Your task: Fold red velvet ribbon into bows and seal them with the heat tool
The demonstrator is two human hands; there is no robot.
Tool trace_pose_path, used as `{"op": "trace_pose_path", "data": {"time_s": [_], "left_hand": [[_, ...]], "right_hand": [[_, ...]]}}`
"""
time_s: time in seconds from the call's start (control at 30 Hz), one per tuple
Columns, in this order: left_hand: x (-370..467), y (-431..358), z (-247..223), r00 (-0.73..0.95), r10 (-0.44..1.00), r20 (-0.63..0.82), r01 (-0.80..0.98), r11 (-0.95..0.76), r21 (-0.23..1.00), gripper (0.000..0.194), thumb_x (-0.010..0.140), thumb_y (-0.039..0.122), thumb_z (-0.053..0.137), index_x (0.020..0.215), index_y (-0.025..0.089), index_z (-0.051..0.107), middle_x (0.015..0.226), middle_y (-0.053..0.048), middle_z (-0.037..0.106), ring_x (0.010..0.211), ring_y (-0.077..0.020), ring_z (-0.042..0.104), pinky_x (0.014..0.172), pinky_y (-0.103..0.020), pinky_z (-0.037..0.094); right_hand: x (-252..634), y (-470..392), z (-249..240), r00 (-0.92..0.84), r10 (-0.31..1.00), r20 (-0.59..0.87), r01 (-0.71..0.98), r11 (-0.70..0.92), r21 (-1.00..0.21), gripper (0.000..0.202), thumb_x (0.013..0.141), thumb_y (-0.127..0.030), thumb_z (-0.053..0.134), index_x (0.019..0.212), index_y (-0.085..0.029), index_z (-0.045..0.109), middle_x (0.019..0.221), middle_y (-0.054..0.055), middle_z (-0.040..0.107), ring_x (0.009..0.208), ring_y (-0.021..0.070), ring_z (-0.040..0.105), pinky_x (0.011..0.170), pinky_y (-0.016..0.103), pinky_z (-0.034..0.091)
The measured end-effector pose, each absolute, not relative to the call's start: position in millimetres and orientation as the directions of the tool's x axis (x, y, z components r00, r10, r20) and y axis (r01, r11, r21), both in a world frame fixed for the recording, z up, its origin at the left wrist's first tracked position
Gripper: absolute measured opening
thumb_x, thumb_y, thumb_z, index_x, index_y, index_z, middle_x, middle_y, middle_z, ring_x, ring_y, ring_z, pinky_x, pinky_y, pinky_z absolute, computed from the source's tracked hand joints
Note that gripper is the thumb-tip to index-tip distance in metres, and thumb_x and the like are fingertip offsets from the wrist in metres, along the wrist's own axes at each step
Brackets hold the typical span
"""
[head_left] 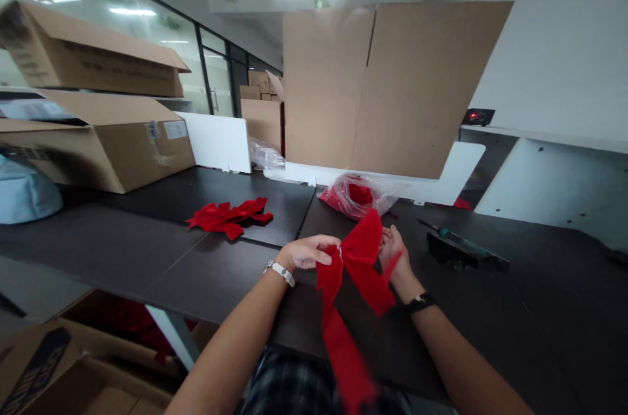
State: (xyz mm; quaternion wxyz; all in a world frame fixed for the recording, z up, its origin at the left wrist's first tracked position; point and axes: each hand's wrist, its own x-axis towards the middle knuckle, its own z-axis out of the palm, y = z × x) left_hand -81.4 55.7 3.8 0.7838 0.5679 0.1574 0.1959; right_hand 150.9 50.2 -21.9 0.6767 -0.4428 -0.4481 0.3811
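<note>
A red ribbon bow [366,254] with long hanging tails is held up over the front of the dark table. My left hand [309,252] is closed on it, thumb and fingers pinching beside the pale tie at its centre. Just behind the bow's right loop is my right hand [396,261], its fingers curled and partly covered by the ribbon; what they grip cannot be made out. One tail hangs down over my lap, blurred at its end. Several finished-looking red bows [230,215] lie in a heap to the left.
Behind the bow sits a clear plastic bag [360,196] of red material. A soldering-iron-like tool [464,245] rests on a black stand at right. Cardboard boxes [142,146] stand at left, a large cardboard sheet [387,88] at the back. Below the table is an open carton [93,369].
</note>
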Motion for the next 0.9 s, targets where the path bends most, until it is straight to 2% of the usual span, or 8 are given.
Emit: {"op": "trace_pose_path", "data": {"time_s": [0.1, 0.2, 0.33, 0.43, 0.5, 0.63, 0.73, 0.9], "left_hand": [[-74.1, 61.4, 3.2, 0.856, 0.512, -0.068, 0.033, 0.076, 0.997, 0.049, 0.059, 0.03, 0.078, 0.1, 0.014, 0.056, 0.082, -0.002, 0.062, 0.065, -0.0063, 0.055, 0.06, -0.016, 0.042], [-66.4, 70.5, -2.7, 0.766, 0.642, 0.012, 0.233, -0.295, 0.927, 0.029, 0.072, 0.024, 0.062, 0.098, 0.013, 0.059, 0.08, -0.002, 0.061, 0.066, -0.0054, 0.051, 0.06, -0.015, 0.04], [-61.3, 73.3, -12.5, 0.654, 0.722, 0.225, 0.424, -0.597, 0.681, 0.021, 0.076, 0.023, 0.057, 0.094, 0.014, 0.063, 0.102, -0.007, 0.059, 0.096, -0.0147, 0.053, 0.092, -0.029, 0.043], [-57.6, 68.0, -15.4, 0.609, 0.712, 0.35, 0.508, -0.689, 0.518, 0.027, 0.084, 0.033, 0.051, 0.101, 0.017, 0.063, 0.113, -0.009, 0.054, 0.109, -0.0209, 0.048, 0.101, -0.039, 0.038], [-54.7, 64.7, -15.4, 0.619, 0.672, 0.406, 0.526, -0.739, 0.422, 0.028, 0.088, 0.031, 0.044, 0.106, 0.018, 0.061, 0.114, -0.008, 0.054, 0.107, -0.0194, 0.05, 0.099, -0.036, 0.04], [-50.5, 61.0, -14.1, 0.619, 0.608, 0.498, 0.494, -0.794, 0.356, 0.027, 0.089, 0.024, 0.041, 0.107, 0.017, 0.06, 0.112, -0.007, 0.053, 0.104, -0.0154, 0.051, 0.096, -0.028, 0.043], [-49.9, 58.3, -12.3, 0.658, 0.581, 0.48, 0.51, -0.812, 0.284, 0.025, 0.089, 0.023, 0.04, 0.102, 0.018, 0.061, 0.109, -0.006, 0.055, 0.099, -0.0142, 0.053, 0.087, -0.026, 0.046], [-51.0, 51.7, -5.1, 0.76, 0.521, 0.39, 0.517, -0.847, 0.124, 0.024, 0.09, 0.023, 0.039, 0.099, 0.019, 0.061, 0.105, -0.004, 0.057, 0.094, -0.0143, 0.055, 0.076, -0.026, 0.047]], "right_hand": [[152.8, 51.4, -25.6, 0.368, 0.9, 0.235, -0.097, 0.289, -0.952, 0.047, 0.066, -0.069, 0.053, 0.069, -0.023, 0.045, 0.045, -0.006, 0.038, 0.037, 0.012, 0.039, 0.041, 0.027, 0.036], [151.8, 48.2, -25.6, 0.417, 0.869, 0.268, -0.001, 0.295, -0.955, 0.039, 0.069, -0.06, 0.055, 0.071, -0.021, 0.049, 0.049, -0.006, 0.041, 0.039, 0.0104, 0.04, 0.042, 0.024, 0.033], [148.4, 45.2, -25.7, 0.419, 0.819, 0.392, 0.201, 0.337, -0.92, 0.03, 0.07, -0.047, 0.059, 0.08, -0.019, 0.054, 0.062, -0.003, 0.05, 0.051, 0.0114, 0.049, 0.052, 0.026, 0.041], [147.2, 51.2, -22.9, 0.372, 0.792, 0.483, 0.342, 0.367, -0.865, 0.033, 0.07, -0.039, 0.057, 0.095, -0.017, 0.056, 0.08, 0.003, 0.058, 0.068, 0.0154, 0.056, 0.068, 0.032, 0.047], [148.9, 62.5, -15.8, 0.331, 0.784, 0.525, 0.429, 0.371, -0.824, 0.035, 0.071, -0.032, 0.053, 0.102, -0.016, 0.056, 0.094, 0.008, 0.061, 0.081, 0.0179, 0.058, 0.08, 0.036, 0.047], [157.1, 106.0, 8.0, 0.238, 0.829, 0.506, 0.594, 0.288, -0.751, 0.034, 0.071, -0.013, 0.047, 0.102, -0.013, 0.064, 0.114, 0.013, 0.061, 0.107, 0.0213, 0.056, 0.101, 0.04, 0.038], [163.2, 146.4, 21.8, 0.219, 0.896, 0.387, 0.691, 0.138, -0.71, 0.026, 0.077, -0.01, 0.052, 0.1, -0.01, 0.066, 0.109, 0.013, 0.065, 0.108, 0.0235, 0.057, 0.1, 0.044, 0.04], [165.4, 189.5, 27.6, 0.217, 0.948, 0.235, 0.821, -0.047, -0.568, 0.021, 0.09, -0.024, 0.057, 0.107, -0.013, 0.063, 0.115, 0.01, 0.062, 0.109, 0.0209, 0.058, 0.098, 0.046, 0.043]]}}
